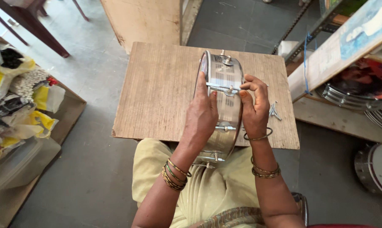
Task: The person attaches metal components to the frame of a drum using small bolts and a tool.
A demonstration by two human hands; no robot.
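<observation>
Seen from above: a shiny round metal drum shell (222, 105) standing on its edge on a flat brown wooden board (157, 93), leaning over the near edge toward a lap in pale yellow cloth (207, 190). Sits just right of the board's middle, with thin metal rods and small bolts along its side.

Left hand (201, 116) pressed flat on the drum shell's left side, at about 9 o'clock from it, fingers close together and pointing up, thumb resting on the metal wall. Holding the shell steady. Green and gold bangles (174, 174) on that wrist.

Right hand (254, 107) at 3 o'clock from the shell, touching it. Fingers (251, 86) curled in narrow, pinching one thin silver rod (220, 88) near its bolt at the top of the shell. Gold bangles (265, 171) on that wrist too.

Small silver metal hooks (274, 110) lying on the board just beside the right hand, at 3 o'clock.

Over at 9 o'clock, well apart: a low brown box with yellow and white plastic bags (26, 97). At 3 o'clock, far side: more shiny round drum shells (351, 99) under a wooden plank, and one white-topped drum (376, 169) on the grey floor at 4 o'clock.
</observation>
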